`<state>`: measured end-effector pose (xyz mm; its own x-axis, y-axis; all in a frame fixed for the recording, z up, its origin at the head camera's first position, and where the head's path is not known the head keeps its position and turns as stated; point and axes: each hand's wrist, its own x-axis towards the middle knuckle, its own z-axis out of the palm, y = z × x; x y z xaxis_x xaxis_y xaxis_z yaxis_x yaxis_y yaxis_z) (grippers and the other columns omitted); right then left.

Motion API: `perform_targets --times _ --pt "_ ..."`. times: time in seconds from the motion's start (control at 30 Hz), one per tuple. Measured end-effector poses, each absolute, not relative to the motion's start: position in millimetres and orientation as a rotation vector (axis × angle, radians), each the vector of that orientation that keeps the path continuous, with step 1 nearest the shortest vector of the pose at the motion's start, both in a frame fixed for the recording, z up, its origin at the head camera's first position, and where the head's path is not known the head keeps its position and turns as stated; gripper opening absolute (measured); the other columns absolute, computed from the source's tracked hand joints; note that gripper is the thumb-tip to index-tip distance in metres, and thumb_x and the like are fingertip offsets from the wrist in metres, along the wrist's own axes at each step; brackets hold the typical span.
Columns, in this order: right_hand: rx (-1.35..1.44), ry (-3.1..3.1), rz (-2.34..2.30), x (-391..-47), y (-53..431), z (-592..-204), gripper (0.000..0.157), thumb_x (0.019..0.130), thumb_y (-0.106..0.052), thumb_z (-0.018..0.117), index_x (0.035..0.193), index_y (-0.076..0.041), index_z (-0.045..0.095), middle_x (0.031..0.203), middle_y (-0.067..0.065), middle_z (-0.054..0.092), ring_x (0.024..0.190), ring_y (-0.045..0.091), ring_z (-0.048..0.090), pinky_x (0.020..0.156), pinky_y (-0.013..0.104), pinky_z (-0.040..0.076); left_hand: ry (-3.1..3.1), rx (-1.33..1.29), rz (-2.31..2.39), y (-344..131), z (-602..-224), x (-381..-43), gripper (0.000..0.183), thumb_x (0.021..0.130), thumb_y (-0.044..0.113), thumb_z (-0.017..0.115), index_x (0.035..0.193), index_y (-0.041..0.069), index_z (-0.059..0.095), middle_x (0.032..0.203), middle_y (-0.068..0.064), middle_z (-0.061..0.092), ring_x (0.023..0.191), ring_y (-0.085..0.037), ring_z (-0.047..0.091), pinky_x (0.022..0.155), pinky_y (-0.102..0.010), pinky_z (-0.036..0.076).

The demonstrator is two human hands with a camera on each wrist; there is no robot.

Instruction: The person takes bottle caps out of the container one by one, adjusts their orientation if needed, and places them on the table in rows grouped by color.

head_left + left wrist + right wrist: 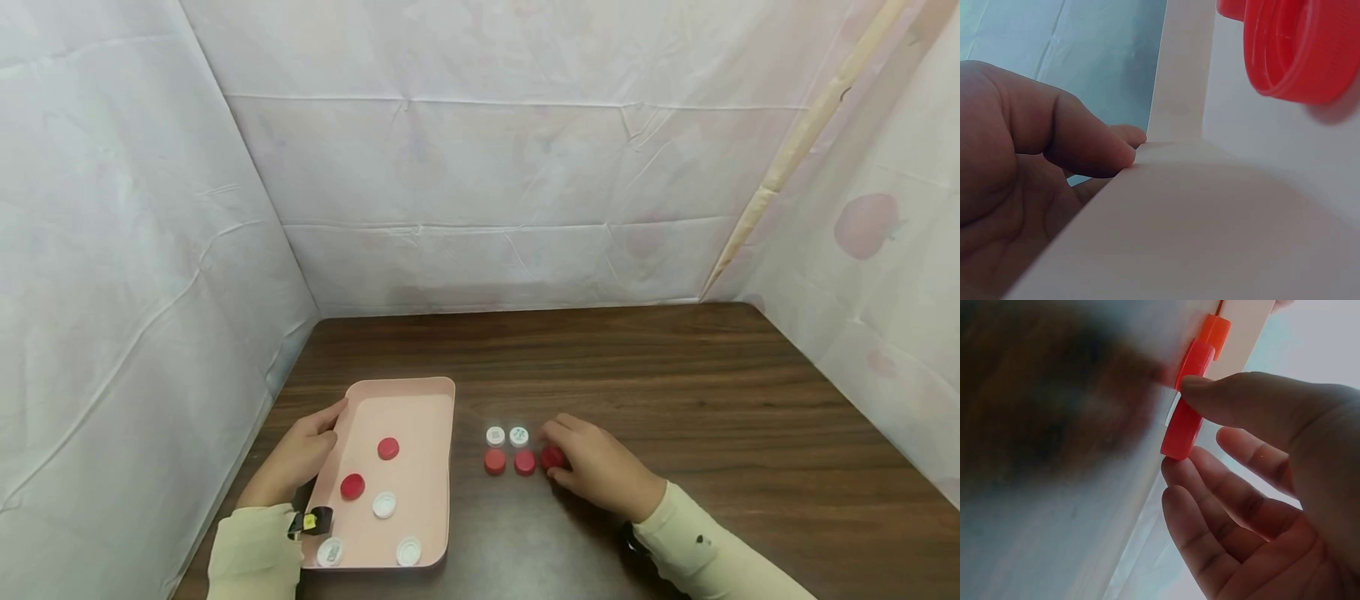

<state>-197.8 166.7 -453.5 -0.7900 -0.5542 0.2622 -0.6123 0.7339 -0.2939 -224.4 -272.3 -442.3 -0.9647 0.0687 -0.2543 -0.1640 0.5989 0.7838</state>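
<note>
On the left of the table stands a shallow pink tray (405, 408), its left rim pinched between the thumb and fingers of my left hand (300, 450). Inside it lie two red bottle caps, one near the middle (387, 448), and several white caps such as this white cap (384, 505). My right hand (600, 467) holds a red bottle cap (1183, 432) at the tabletop, thumb on one side and fingertips on the other. That cap is at the right end of a row with a pink-red cap (524, 462) and an orange-red cap (494, 461). Behind them sit two white caps (507, 437).
The dark wood table (675, 375) extends behind and to the right of the caps. White cloth (480, 167) hangs along its back and both sides. A pale pole (802, 150) slants down at the back right corner.
</note>
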Motion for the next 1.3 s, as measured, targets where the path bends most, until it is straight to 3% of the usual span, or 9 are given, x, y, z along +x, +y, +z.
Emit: perform_targets --times 1.1,1.3 --pt "0.967 -2.804 0.568 -198.4 167.8 -452.3 0.032 0.079 -0.01 0.087 0.107 -0.015 0.071 0.102 -0.003 0.066 0.087 0.011 0.064 0.075 0.028 0.058 2.565 -0.062 1.315 -272.0 -442.5 -225.3 0.063 0.105 0.013 0.041 0.165 0.009 0.023 0.167 -0.025 0.028 0.153 -0.047 0.029 0.116 -0.06 0.033" --pt "0.978 -2.78 0.518 -197.8 165.5 -448.1 0.028 0.079 -0.012 0.087 0.1 -0.016 0.069 0.097 -0.004 0.062 0.08 0.006 0.057 0.071 0.025 0.056 2.562 -0.063 1.321 -272.1 -441.7 -225.7 0.063 0.105 0.012 0.041 0.165 0.009 0.023 0.167 -0.024 0.029 0.153 -0.047 0.03 0.116 -0.06 0.034"
